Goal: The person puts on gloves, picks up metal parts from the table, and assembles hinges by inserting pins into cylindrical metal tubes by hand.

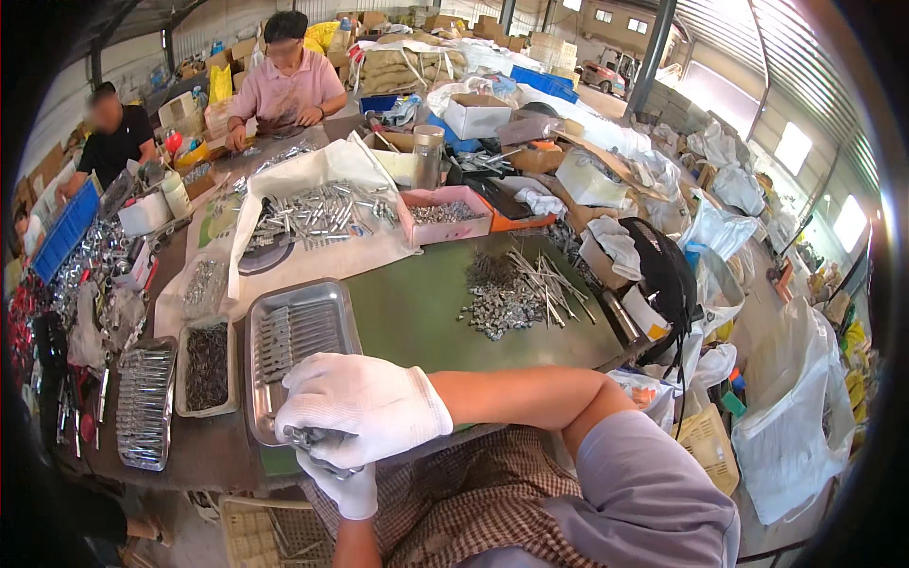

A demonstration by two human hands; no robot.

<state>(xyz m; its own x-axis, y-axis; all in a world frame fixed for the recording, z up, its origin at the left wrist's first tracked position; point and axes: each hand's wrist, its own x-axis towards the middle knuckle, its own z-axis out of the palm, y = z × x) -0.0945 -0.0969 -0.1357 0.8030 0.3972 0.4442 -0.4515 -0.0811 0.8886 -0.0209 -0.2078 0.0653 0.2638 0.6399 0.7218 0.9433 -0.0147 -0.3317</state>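
My left hand [346, 490], in a white glove, is closed around a bunch of small shiny metal parts [320, 439] at the near edge of the table. Over it bends my right hand [365, 402], also gloved, its fingers curled down at the parts; what they pinch is hidden. Both hands overlap the near right corner of a steel tray [352, 322]. Inside that tray, slim metal pieces [298, 331] lie side by side in rows. Left of it stand a white tub [230, 379] of dark small pieces and a second metal tray [169, 402] of shiny rods.
On the green mat [407, 308] lie a heap of small metal parts [502, 308] and long thin rods [549, 284]. Behind are a pink box [407, 227] of small parts and a cloth [331, 170] of metal tubes. A black bag [663, 275] sits right. Two people work far left.
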